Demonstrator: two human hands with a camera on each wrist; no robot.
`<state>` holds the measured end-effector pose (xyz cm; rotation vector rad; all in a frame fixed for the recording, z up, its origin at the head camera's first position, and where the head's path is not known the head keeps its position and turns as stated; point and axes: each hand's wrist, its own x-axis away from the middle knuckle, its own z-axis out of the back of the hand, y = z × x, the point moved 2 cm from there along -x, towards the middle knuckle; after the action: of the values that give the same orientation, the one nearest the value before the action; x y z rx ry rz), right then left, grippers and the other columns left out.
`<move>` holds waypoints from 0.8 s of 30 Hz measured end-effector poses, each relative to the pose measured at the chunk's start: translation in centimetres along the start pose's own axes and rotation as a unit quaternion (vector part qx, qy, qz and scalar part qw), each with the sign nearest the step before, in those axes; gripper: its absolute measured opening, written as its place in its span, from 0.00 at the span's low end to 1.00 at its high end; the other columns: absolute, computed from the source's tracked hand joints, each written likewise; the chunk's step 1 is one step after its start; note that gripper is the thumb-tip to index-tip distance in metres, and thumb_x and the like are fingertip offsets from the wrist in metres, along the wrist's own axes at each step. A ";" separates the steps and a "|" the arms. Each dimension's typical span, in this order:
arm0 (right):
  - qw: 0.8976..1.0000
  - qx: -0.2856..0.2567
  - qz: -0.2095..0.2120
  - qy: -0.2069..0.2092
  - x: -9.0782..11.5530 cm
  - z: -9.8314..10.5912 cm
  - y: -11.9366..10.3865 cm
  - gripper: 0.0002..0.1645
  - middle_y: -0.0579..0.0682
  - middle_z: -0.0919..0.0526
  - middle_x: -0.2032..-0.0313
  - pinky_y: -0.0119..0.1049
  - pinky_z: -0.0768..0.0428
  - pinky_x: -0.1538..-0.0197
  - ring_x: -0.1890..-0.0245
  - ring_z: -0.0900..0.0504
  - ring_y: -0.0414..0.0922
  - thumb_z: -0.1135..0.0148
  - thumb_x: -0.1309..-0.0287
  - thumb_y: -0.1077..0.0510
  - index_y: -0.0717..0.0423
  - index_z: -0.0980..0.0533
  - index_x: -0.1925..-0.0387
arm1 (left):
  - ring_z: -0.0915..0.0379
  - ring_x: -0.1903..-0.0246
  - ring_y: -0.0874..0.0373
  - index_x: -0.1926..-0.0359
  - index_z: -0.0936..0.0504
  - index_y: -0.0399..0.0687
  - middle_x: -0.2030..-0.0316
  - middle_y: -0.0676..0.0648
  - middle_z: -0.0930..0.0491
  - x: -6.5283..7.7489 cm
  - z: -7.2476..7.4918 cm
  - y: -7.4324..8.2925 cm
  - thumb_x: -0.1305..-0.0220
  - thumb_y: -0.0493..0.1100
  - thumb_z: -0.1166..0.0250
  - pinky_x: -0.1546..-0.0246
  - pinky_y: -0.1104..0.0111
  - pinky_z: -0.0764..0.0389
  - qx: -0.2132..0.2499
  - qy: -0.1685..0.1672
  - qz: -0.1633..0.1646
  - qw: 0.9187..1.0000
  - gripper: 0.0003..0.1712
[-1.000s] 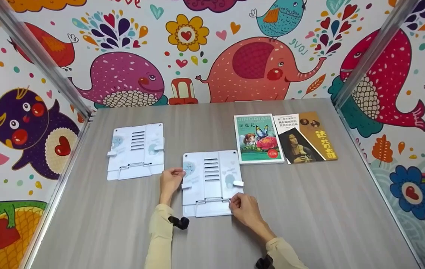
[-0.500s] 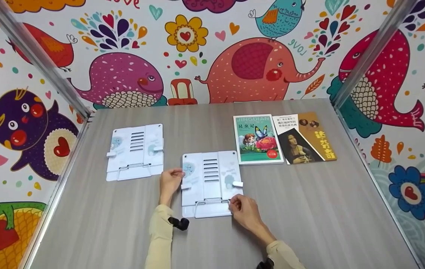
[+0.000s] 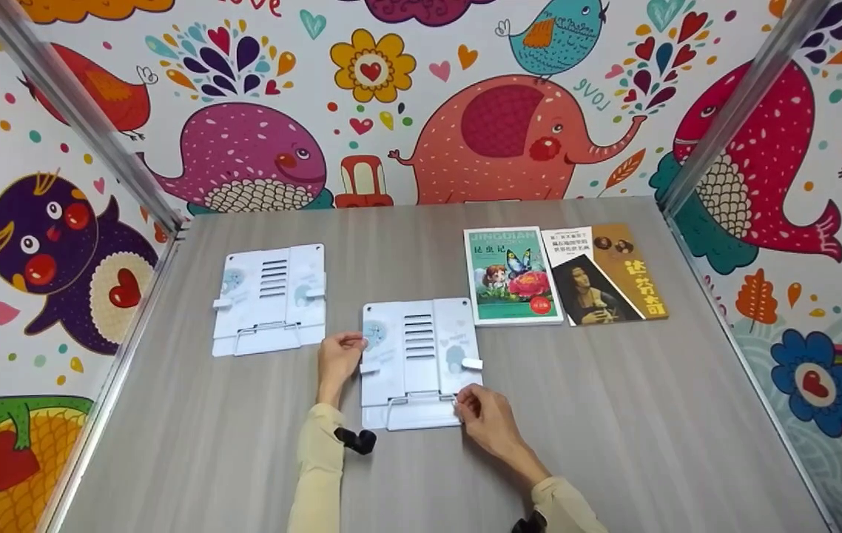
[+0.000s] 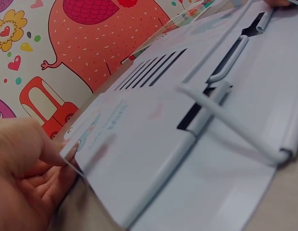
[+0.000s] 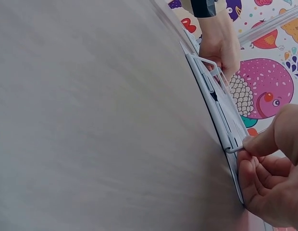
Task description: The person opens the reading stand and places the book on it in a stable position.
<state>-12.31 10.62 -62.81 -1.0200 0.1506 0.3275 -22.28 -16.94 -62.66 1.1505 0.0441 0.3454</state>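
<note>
A pale folded book stand [image 3: 421, 363] lies flat on the grey table [image 3: 613, 414] near the front middle. My left hand [image 3: 339, 355] pinches its left edge; in the left wrist view the left hand [image 4: 29, 178] has thumb and fingers on the plate's corner [image 4: 72, 149]. My right hand [image 3: 482, 416] pinches the wire frame at the stand's lower right corner; in the right wrist view the right hand [image 5: 271, 168] holds the wire end [image 5: 233, 150]. The stand [image 5: 214, 103] lies edge-on there.
A second folded book stand [image 3: 270, 299] lies at the left of the table. Two books lie side by side at the right back: a green one [image 3: 511, 275] and a brown-and-white one [image 3: 607, 272]. Patterned walls and metal posts [image 3: 732, 111] enclose the table.
</note>
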 end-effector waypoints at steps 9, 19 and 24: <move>1.000 -0.012 0.020 -0.007 0.2 0.0 0.4 0.09 0.46 0.20 0.75 0.25 0.26 0.73 0.74 0.27 0.32 0.37 0.44 0.74 0.59 0.24 0.69 | 0.19 0.62 0.52 0.55 0.14 0.33 0.62 0.38 0.14 0.0 -0.1 0.0 0.36 0.34 0.33 0.64 0.72 0.21 0.004 -0.001 0.011 1.000 0.10; 0.999 -0.028 0.031 -0.017 0.3 0.2 0.8 0.08 0.47 0.20 0.74 0.25 0.26 0.72 0.73 0.27 0.33 0.37 0.42 0.73 0.59 0.24 0.67 | 0.19 0.63 0.53 0.55 0.13 0.34 0.62 0.39 0.14 -0.1 -0.2 -0.1 0.36 0.34 0.33 0.63 0.71 0.21 -0.001 -0.002 0.017 1.000 0.09; 0.998 -0.035 0.046 -0.010 0.4 0.1 1.0 0.06 0.48 0.20 0.74 0.26 0.25 0.72 0.73 0.25 0.35 0.37 0.42 0.72 0.60 0.23 0.67 | 0.20 0.65 0.54 0.57 0.13 0.34 0.63 0.40 0.14 -0.1 -0.1 0.1 0.36 0.34 0.33 0.65 0.73 0.22 0.001 -0.001 0.015 1.000 0.09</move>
<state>-12.30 11.23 -63.64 -1.0809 0.1701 0.4287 -22.43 -16.84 -62.68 1.1545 0.0263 0.3704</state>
